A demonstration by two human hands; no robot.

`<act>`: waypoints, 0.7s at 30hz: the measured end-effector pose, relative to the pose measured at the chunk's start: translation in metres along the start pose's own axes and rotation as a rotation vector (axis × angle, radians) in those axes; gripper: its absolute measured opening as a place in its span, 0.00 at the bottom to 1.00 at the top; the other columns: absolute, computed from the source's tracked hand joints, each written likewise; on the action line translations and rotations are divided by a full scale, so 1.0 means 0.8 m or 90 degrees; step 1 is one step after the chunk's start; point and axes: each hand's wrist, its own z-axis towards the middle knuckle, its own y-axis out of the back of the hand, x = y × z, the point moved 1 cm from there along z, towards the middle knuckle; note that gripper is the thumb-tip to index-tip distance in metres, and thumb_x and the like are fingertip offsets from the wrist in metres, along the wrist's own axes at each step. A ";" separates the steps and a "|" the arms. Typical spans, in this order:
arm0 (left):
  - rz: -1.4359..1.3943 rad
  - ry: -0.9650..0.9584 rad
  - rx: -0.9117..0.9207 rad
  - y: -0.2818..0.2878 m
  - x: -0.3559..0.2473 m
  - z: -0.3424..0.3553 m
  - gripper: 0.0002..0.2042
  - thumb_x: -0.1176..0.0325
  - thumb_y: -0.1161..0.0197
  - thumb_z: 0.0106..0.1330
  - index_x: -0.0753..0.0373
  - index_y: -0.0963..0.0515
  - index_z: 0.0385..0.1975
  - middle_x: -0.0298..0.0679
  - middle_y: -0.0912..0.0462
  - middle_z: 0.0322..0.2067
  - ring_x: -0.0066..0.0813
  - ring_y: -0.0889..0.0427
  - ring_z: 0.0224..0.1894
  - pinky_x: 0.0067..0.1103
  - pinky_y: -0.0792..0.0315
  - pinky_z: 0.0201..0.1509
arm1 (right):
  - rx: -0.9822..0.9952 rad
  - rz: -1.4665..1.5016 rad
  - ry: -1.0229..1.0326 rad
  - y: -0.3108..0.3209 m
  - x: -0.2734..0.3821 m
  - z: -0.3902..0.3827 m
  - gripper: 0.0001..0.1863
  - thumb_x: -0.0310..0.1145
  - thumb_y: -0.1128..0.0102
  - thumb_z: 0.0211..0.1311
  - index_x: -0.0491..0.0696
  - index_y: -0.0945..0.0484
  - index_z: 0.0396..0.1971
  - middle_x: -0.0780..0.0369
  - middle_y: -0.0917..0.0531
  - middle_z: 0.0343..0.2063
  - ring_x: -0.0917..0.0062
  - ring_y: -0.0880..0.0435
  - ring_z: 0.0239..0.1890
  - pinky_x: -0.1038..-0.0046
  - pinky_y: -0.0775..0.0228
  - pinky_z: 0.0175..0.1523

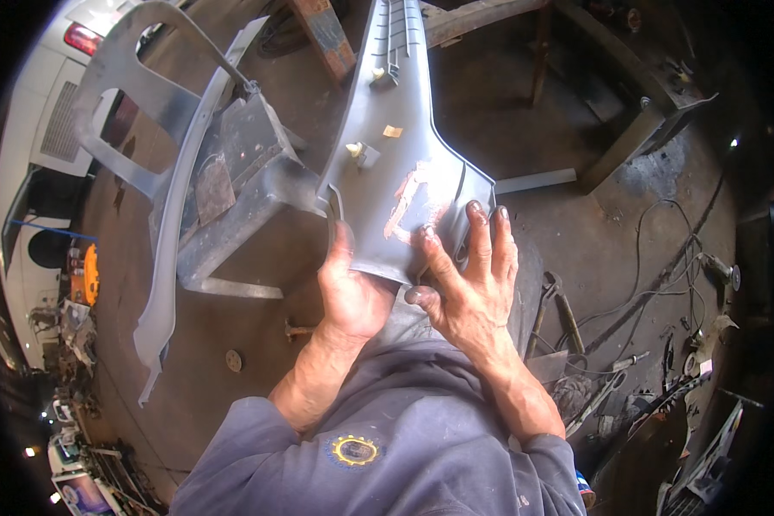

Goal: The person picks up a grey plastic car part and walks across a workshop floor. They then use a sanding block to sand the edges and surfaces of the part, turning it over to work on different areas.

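Left hand point(353, 288) grips near edge of grey plastic car trim panel point(396, 163), fingers curled. Right hand point(473, 279) lies flat, fingers spread. Panel looks light, stiff; hold wide near end.

Grey plastic trim panel point(404, 172), matt and even in tone, marked near its lower edge with a pinkish-beige filler patch point(407, 199) and small cream-yellow clips point(353, 150) on its face; held against a blue-grey work sleeve point(387, 447) carrying a round yellow-and-dark emblem point(355, 450). Grey plastic chair point(189, 163), dusty and dull, with a second pale grey trim strip point(168, 258) leaning along it, over a brown, oil-darkened floor point(576, 232). At the floor's left edge a white vehicle point(47, 112) with a red tail lamp point(83, 38), and an orange-yellow tool point(87, 273).
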 end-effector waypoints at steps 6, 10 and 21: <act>-0.112 0.004 -0.075 0.003 0.006 -0.001 0.30 0.47 0.60 0.75 0.65 0.42 0.68 0.46 0.35 0.65 0.41 0.35 0.66 0.39 0.42 0.71 | 0.001 0.090 -0.020 0.004 -0.004 0.007 0.35 0.68 0.58 0.64 0.58 0.24 0.59 0.48 0.44 0.69 0.42 0.50 0.70 0.45 0.50 0.67; -0.105 0.002 -0.104 0.008 0.007 0.000 0.30 0.47 0.60 0.75 0.64 0.41 0.67 0.45 0.34 0.64 0.41 0.34 0.65 0.39 0.41 0.70 | 0.006 0.176 -0.017 -0.002 0.001 0.004 0.35 0.66 0.59 0.66 0.55 0.24 0.58 0.46 0.44 0.68 0.41 0.50 0.69 0.46 0.51 0.69; -0.106 0.026 -0.111 0.011 -0.003 -0.004 0.31 0.46 0.60 0.74 0.64 0.42 0.68 0.44 0.35 0.65 0.40 0.35 0.66 0.38 0.40 0.70 | -0.011 0.018 -0.008 0.005 -0.011 0.012 0.28 0.69 0.57 0.61 0.74 0.22 0.55 0.51 0.44 0.69 0.46 0.53 0.71 0.41 0.52 0.66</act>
